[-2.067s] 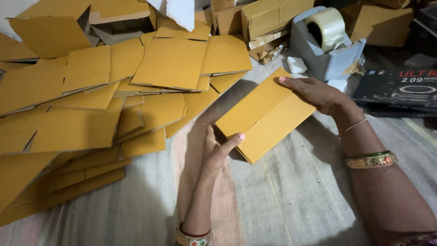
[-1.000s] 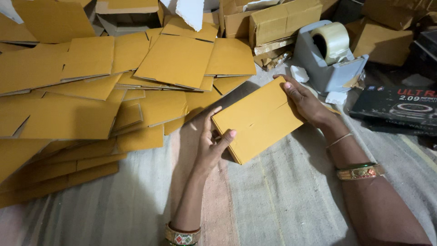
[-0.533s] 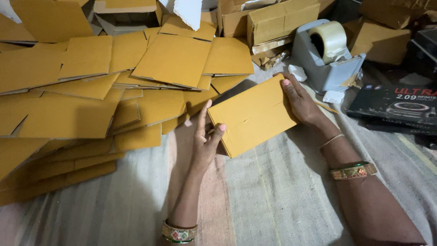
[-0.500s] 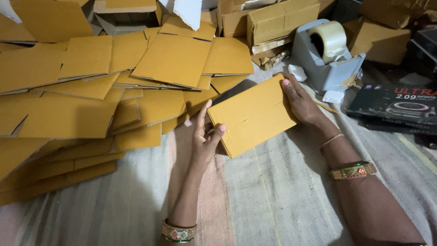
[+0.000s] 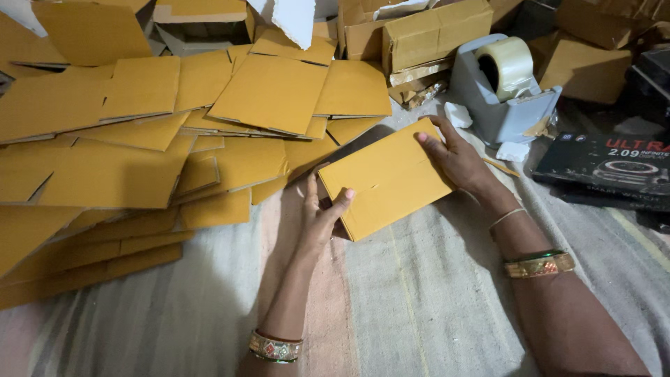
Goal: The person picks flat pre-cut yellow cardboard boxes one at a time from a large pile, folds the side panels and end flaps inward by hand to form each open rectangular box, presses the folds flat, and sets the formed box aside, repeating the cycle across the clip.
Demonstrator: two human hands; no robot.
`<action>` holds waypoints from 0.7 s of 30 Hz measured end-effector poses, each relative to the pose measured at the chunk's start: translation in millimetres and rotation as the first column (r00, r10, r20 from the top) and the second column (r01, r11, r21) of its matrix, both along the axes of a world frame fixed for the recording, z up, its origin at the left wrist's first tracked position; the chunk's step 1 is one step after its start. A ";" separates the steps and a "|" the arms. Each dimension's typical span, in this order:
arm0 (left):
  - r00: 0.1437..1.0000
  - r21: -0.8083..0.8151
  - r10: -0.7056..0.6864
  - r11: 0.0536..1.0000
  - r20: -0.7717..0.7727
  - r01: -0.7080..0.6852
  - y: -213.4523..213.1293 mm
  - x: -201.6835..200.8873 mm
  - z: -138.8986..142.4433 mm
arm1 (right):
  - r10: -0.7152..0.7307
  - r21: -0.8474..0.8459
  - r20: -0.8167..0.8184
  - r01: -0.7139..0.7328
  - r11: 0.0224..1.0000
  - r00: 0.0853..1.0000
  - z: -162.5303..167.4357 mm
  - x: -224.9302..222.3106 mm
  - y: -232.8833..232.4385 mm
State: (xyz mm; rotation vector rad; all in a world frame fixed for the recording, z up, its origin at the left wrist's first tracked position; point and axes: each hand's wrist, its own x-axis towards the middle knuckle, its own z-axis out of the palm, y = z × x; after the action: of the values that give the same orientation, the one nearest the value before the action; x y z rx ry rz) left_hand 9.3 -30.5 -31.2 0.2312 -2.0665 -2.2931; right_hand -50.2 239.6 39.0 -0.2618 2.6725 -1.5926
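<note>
Since the earlier frames, both of my hands have drawn the folded yellow cardboard box [image 5: 386,178] a little closer and turned it so its long edge runs more steeply from lower left to upper right. My left hand [image 5: 319,213] grips the box's lower left corner, thumb on top and fingers spread underneath. My right hand [image 5: 457,159] clasps the upper right end, fingers laid over the far edge and the palm against the side. The box is held flat, just above the striped cloth [image 5: 419,300] that covers the floor.

To my left and ahead lies a wide, loose pile of flat yellow cardboard blanks [image 5: 139,139], overlapping one another, its nearest sheets just beside the held box. Beyond my right hand stands a grey tape dispenser [image 5: 502,98] with a roll of clear tape, and further right a black product box [image 5: 607,167] lies on the floor. Brown cartons [image 5: 426,35] sit behind.
</note>
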 end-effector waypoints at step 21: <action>0.974 0.240 -0.029 0.967 -0.223 0.084 6.6 -2.9 -3.8 | 0.185 0.677 -0.445 0.194 0.709 0.876 -36.0 -0.2 -56.6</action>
State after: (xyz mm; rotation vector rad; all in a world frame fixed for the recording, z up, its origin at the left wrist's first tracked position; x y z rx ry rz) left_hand 6.4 -23.9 -35.0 -0.0719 -1.7052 -2.4807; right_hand -50.3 183.1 3.0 -0.6941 3.3998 -0.3796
